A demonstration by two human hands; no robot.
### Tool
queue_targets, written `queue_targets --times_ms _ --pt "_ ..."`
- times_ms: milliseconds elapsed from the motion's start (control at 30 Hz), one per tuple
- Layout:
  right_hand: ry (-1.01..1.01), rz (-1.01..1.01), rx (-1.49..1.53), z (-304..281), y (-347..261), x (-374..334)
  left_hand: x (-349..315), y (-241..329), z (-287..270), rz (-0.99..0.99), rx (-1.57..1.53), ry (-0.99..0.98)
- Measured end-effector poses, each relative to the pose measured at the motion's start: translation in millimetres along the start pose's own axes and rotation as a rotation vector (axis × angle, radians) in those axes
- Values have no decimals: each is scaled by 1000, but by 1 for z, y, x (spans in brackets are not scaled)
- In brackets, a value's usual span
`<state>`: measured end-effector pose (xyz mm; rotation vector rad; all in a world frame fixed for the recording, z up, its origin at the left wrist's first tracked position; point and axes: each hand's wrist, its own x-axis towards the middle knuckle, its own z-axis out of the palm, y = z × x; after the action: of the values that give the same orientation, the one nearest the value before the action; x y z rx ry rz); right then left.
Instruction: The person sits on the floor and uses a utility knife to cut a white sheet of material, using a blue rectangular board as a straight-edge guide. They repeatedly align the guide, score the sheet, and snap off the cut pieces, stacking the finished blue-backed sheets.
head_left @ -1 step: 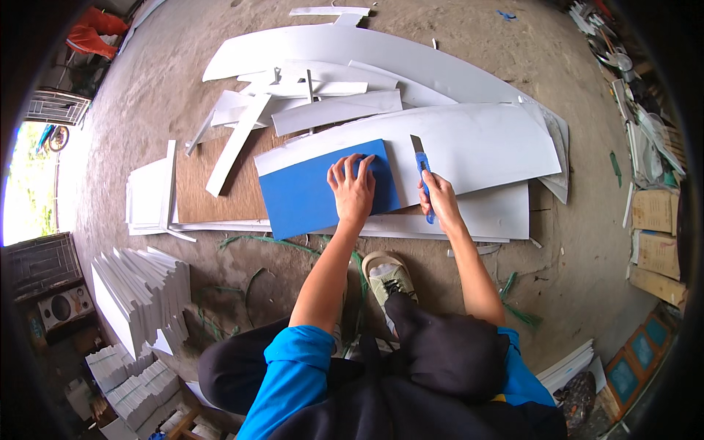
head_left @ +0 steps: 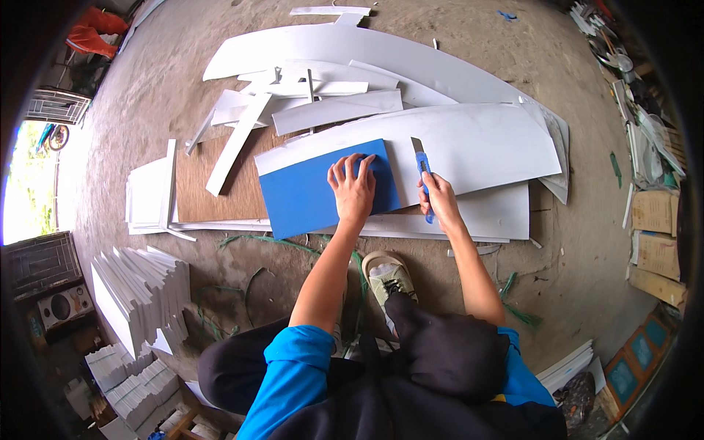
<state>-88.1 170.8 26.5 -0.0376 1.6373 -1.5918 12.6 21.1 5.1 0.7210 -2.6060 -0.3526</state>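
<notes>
With fingers spread, my left hand (head_left: 352, 189) rests on a blue rectangular board (head_left: 297, 196). The board lies over the near left part of a long white sheet (head_left: 469, 143) with a curved far edge. My right hand (head_left: 439, 199) grips a blue utility knife (head_left: 424, 173) to the right of the board. Its blade is out and points away from me, over the white sheet. Below these lie a brown wooden board (head_left: 220, 165) and further white sheets (head_left: 499, 213).
White offcut strips (head_left: 238, 143) lie across the pile, and a big curved white sheet (head_left: 330, 45) is behind them. Stacked white pieces (head_left: 139, 293) stand at the near left. Green string (head_left: 517, 312) is on the floor. Cardboard boxes (head_left: 655, 213) line the right side.
</notes>
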Motion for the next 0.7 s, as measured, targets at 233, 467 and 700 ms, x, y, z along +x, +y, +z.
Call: queue_targets --times_ms 233,467,700 --pt "15 -124 -273 9 17 9 1 -1 0 -5 -10 -15" --pt "102 -356 -972 40 11 37 3 -19 -6 131 -91 -366" --pt "136 -465 -1134 48 16 57 12 -21 -1 152 -51 -544"
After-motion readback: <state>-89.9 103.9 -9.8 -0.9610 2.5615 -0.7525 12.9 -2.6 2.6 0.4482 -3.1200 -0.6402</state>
